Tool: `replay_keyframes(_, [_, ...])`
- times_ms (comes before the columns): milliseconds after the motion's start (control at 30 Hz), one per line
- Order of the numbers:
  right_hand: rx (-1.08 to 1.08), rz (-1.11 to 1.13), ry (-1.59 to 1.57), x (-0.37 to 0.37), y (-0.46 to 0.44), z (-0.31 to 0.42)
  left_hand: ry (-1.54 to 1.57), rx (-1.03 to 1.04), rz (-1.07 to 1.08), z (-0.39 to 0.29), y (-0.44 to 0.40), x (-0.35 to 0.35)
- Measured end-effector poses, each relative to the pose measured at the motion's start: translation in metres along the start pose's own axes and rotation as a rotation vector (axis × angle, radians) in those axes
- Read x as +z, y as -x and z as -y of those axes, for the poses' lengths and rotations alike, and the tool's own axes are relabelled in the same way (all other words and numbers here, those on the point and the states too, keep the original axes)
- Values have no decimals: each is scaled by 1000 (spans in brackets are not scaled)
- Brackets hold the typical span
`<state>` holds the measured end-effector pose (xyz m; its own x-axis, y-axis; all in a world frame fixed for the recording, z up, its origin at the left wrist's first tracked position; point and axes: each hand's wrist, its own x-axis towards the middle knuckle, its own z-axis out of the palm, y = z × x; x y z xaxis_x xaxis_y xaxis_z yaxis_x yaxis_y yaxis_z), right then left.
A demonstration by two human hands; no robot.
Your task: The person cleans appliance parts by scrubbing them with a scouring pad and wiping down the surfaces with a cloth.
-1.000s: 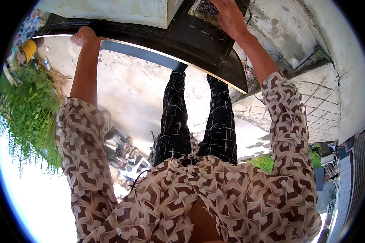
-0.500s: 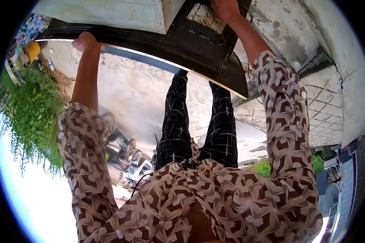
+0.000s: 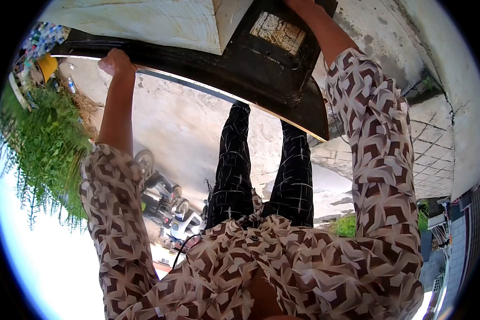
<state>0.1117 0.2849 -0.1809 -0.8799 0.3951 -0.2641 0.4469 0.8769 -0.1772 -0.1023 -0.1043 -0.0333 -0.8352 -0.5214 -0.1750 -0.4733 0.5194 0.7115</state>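
A dark, curved-edged board (image 3: pixel 272 69) spans the top of the view, with a thin pale strip along its near edge. My left hand (image 3: pixel 117 62) is closed around that edge toward the left. A large whitish block (image 3: pixel 160 21) rests against the board between my arms. On the right part of the board there is a rectangular patch (image 3: pixel 278 33) with a rough, light brown and white surface. My right hand (image 3: pixel 298 3) reaches over the board just beyond this patch, and its fingers are cut off by the top of the frame.
Pale concrete ground (image 3: pixel 170 112) lies below. Green plants (image 3: pixel 48 144), a yellow object (image 3: pixel 47 66) and a pile of plastic bottles (image 3: pixel 45 38) are at the left. Motorbikes (image 3: pixel 165 194) stand behind my legs. A pale wall (image 3: pixel 464 90) runs along the right.
My right hand has moved up and off the rough patch, now uncovered, and mostly out of view. My left hand keeps its hold. The board and surroundings sit slightly lower in the view.
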Motion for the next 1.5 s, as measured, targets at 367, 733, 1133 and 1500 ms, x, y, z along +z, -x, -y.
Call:
replay_keyframes(367, [-285,-158,-634,-114,201,87,-84,-93,-216,2,10,8])
replay_keyframes(733, [-410,-22,-677,-140,242,64,-33,-156,-85,-16,43,7])
replay_keyframes(1133, [-383,7,-600,-138,241,53,-48,-112,-26,-21,58,3])
replay_keyframes(1500, [-368,-21,-620,-129,236,59,-2014,768,418,-10,29,1])
